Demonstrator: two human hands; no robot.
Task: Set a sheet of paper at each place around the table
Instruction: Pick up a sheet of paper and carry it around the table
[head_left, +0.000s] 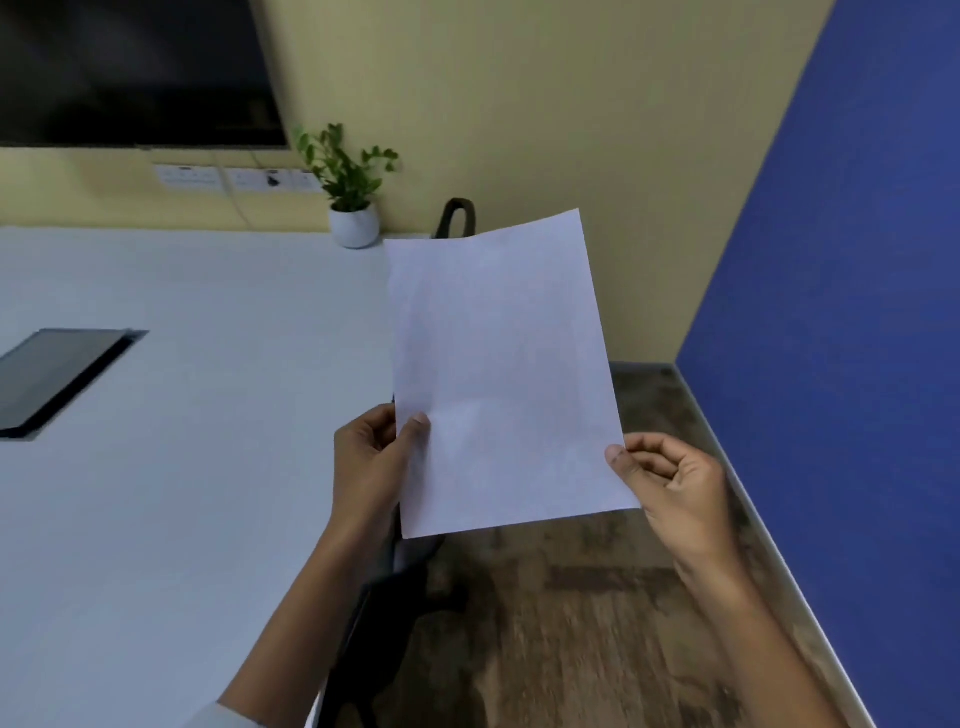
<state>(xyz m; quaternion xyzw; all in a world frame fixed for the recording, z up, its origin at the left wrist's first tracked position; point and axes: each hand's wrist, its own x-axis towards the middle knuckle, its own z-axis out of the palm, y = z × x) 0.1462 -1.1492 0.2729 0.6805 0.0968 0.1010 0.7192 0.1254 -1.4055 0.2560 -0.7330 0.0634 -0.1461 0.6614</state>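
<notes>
A blank white sheet of paper (498, 374) is held up in the air beside the right edge of the white table (182, 467). My left hand (371, 462) pinches its lower left edge, thumb on the front. My right hand (670, 486) pinches the lower right corner between thumb and fingers. The sheet stands nearly upright, tilted slightly left, and hides part of the table edge and a chair behind it.
A potted plant (353, 208) stands at the table's far corner. A dark cable box lid (57, 379) is set into the tabletop at left. Black chairs (384, 634) (456, 218) sit along the table's right side. A screen (135, 73) hangs on the yellow wall; wood floor and a blue wall lie right.
</notes>
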